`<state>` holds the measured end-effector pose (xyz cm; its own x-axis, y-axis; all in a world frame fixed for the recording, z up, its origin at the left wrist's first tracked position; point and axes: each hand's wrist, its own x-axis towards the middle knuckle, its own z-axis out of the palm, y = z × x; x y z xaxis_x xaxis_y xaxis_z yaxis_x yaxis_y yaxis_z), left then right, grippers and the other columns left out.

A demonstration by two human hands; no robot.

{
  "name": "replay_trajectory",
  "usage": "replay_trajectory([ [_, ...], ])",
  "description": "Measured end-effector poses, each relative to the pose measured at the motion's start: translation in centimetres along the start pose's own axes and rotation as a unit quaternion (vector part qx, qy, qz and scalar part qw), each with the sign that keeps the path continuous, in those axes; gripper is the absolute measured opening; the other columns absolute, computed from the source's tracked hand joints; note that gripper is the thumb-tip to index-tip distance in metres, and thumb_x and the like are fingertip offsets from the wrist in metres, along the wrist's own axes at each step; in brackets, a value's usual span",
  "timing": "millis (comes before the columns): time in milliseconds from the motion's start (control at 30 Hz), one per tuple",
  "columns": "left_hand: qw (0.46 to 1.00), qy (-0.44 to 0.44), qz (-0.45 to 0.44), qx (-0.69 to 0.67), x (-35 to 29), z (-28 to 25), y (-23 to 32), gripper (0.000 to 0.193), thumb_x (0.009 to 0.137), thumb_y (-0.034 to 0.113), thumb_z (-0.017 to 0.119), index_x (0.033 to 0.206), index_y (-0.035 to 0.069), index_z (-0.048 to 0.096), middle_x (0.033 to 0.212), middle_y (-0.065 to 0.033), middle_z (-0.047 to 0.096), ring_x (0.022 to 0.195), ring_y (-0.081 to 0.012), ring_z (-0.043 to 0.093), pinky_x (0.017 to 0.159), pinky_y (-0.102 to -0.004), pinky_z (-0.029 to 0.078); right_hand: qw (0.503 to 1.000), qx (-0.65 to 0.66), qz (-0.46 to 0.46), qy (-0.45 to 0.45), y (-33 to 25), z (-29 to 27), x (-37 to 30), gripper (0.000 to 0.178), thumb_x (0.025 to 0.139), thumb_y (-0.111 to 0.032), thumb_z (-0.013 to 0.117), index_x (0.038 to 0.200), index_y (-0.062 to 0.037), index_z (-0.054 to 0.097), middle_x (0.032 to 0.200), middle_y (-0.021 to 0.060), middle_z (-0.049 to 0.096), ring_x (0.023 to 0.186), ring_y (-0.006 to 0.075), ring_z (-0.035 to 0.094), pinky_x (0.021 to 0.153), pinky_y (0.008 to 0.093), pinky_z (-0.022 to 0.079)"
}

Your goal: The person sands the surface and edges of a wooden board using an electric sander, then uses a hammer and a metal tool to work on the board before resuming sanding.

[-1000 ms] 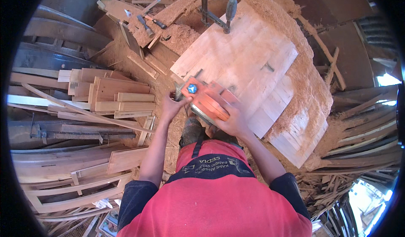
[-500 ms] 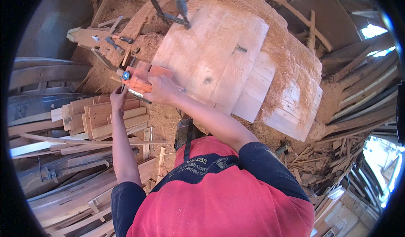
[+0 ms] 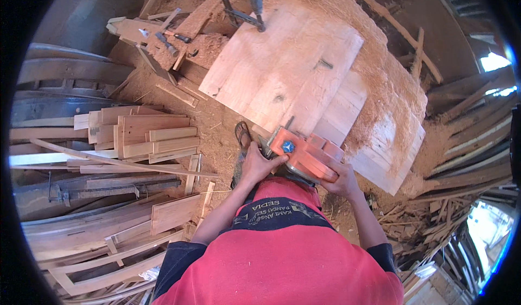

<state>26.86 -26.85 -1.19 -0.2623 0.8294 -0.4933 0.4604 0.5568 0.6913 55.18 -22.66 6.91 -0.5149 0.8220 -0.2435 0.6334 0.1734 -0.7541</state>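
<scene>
An orange electric hand planer (image 3: pixel 317 155) with a blue front knob is held close in front of my body. Around its rear handle, my right hand (image 3: pixel 343 181) is closed. My left hand (image 3: pixel 257 166) grips the planer's front end beside the knob, thumb on the orange housing; some of its fingers are hidden underneath. The planer overlaps the near edge of a wide pale wooden panel (image 3: pixel 271 60) in this view; whether it touches the wood I cannot tell. At the panel's far left edge stands a bar clamp (image 3: pixel 257 11) with a dark handle.
Shavings (image 3: pixel 380 77) cover the worktop right of the panel. At the left lie a hammer (image 3: pixel 166 43) and other small tools. Stacked boards (image 3: pixel 135 136) and long planks stand at my left; a scrap wood heap (image 3: pixel 423 218) is at my right.
The planer has moved right and nearer my body, from the panel's left end. Both hands came along with it, and my left hand now holds its front end.
</scene>
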Motion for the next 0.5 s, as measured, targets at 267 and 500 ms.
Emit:
replay_trajectory([
  [267, 0.995, 0.025, -0.019, -0.098, 4.1, -6.0, -2.0, 0.092, 0.055, 0.054, 0.094, 0.112, -0.008, 0.056, 0.103, -0.0186, 0.068, 0.092, -0.0242, 0.067, 0.078, -0.0363, 0.054, 1.000, 0.012, -0.001, -0.013, -3.9, 3.1, 6.6, 0.036, 0.072, -0.025, 0.078, 0.100, -0.0043, 0.070, 0.087, 0.0189, 0.069, 0.083, 0.0384, 0.068, 0.072, 0.0445, 0.054],
  [500, 0.988, 0.085, -0.025, -0.128, 10.0, -15.3, -5.7, 0.077, 0.066, 0.042, 0.093, 0.115, -0.007, 0.063, 0.103, -0.0139, 0.071, 0.091, -0.0186, 0.066, 0.081, -0.0330, 0.054, 0.995, 0.013, -0.091, 0.041, -9.3, 9.2, 17.2, 0.036, 0.071, -0.029, 0.075, 0.095, -0.0027, 0.070, 0.086, 0.0223, 0.069, 0.081, 0.0390, 0.068, 0.073, 0.0465, 0.054],
])
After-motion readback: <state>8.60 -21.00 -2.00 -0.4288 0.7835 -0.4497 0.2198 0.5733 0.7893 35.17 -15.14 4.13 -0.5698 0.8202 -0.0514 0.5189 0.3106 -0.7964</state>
